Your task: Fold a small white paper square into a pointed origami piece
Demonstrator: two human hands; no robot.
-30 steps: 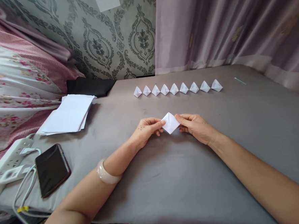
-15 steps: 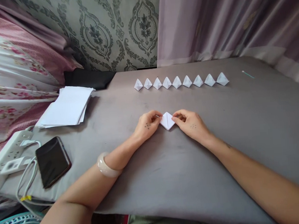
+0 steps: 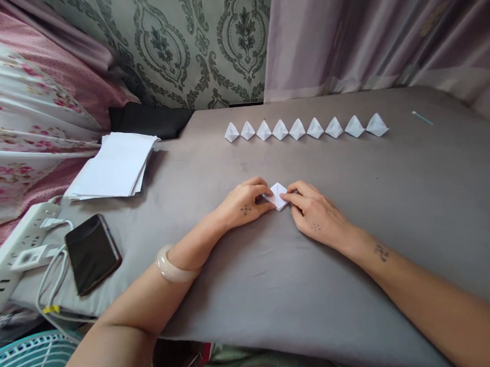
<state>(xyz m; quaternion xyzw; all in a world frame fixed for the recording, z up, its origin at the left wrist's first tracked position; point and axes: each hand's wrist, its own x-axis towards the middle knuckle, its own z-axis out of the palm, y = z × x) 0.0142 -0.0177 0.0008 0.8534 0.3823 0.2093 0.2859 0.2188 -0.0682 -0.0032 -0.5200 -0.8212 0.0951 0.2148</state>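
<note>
A small white folded paper diamond lies on the grey cloth surface between my hands. My left hand pinches its left side, with the thumb on the near edge and fingers at the far edge. From the right, my right hand presses a fingertip onto the paper's right half, its other fingers curled. A crease runs down the middle of the diamond. Farther back, several white folded paper pieces stand in a row, each with a raised point.
At the left are a stack of white paper, a black phone and a white power strip with cables. A black folded item lies behind the paper. A thin green-and-white stick lies far right. A teal fan stands below left.
My left thumb has slid to the paper's near edge. My right hand has turned, and its fingertip now lies on top of the paper instead of at the right corner. The view has shifted slightly.
</note>
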